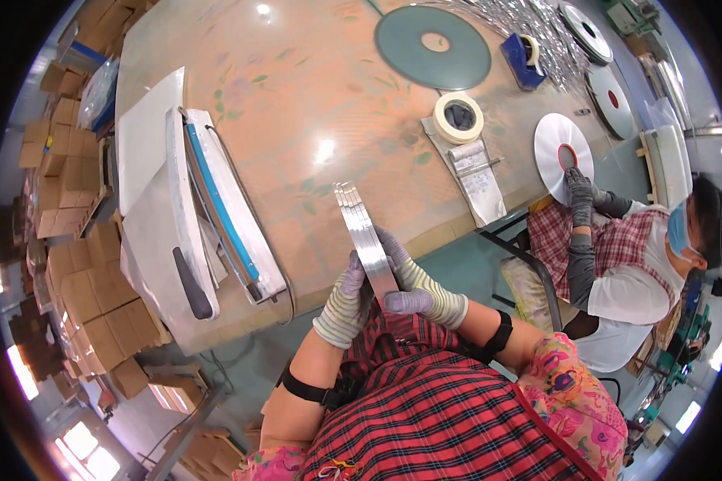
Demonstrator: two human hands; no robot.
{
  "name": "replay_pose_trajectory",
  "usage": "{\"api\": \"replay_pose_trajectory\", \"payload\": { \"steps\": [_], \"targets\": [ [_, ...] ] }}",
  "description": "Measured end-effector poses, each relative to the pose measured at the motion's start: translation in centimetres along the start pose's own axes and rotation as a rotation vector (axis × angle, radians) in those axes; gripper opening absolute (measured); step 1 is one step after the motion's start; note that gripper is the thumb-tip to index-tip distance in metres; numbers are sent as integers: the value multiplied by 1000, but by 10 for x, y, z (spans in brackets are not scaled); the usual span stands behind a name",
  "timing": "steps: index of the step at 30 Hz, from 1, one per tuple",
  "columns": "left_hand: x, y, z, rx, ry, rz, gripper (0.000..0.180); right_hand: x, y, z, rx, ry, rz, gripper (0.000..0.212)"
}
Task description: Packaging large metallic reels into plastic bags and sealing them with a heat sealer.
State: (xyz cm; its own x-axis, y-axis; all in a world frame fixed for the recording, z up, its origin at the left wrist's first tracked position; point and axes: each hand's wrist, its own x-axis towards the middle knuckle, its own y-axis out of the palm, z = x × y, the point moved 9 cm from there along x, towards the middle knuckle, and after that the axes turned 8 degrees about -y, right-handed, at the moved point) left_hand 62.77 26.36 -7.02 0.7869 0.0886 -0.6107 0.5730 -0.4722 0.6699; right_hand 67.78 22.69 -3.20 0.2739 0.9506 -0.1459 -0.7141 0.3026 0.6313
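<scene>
Between my two gloved hands, just off the table's near edge, stands a shiny silver bundle point(369, 240) of several thin layers side by side. I see it edge-on, so I cannot tell if these are strips or narrow rolls. My left hand point(346, 301) presses against its left side, fingers closed and partly hidden behind it. On the other side my right hand point(417, 284) grips it, with the thumb on the near end and fingers along the side. Both gloves are grey with yellow-green striped cuffs.
On the table point(297, 96) are a paper cutter point(217, 200) at left, a grey disc point(393, 40), a blue tape dispenser point(523, 64), a masking tape roll point(458, 118) and papers point(481, 183). A masked co-worker point(626, 280) at right holds a white reel point(549, 148). Cardboard boxes point(96, 297) are stacked left.
</scene>
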Motion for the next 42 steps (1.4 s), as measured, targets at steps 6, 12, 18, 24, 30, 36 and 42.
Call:
{"api": "replay_pose_trajectory", "payload": {
  "steps": [6,12,18,24,30,36,42],
  "targets": [
    [4,0,0,-35,11,-7,80,5,-5,2,-21,50,20,118],
    [4,0,2,-66,18,-57,73,9,-8,0,-104,16,141,123],
    [-4,-22,5,-88,59,-118,70,9,1,-8,-13,111,-20,115],
    [-131,-123,16,13,293,-409,66,-8,20,-14,-206,90,-149,104],
    [-318,-305,167,-318,403,-887,57,-66,77,-47,-494,127,-21,103],
    [-493,-478,372,-615,643,-741,26,-133,143,-149,-643,509,57,104],
    [-622,-492,339,-700,675,-1163,22,-140,252,-246,-582,740,227,103]
  ]
}}
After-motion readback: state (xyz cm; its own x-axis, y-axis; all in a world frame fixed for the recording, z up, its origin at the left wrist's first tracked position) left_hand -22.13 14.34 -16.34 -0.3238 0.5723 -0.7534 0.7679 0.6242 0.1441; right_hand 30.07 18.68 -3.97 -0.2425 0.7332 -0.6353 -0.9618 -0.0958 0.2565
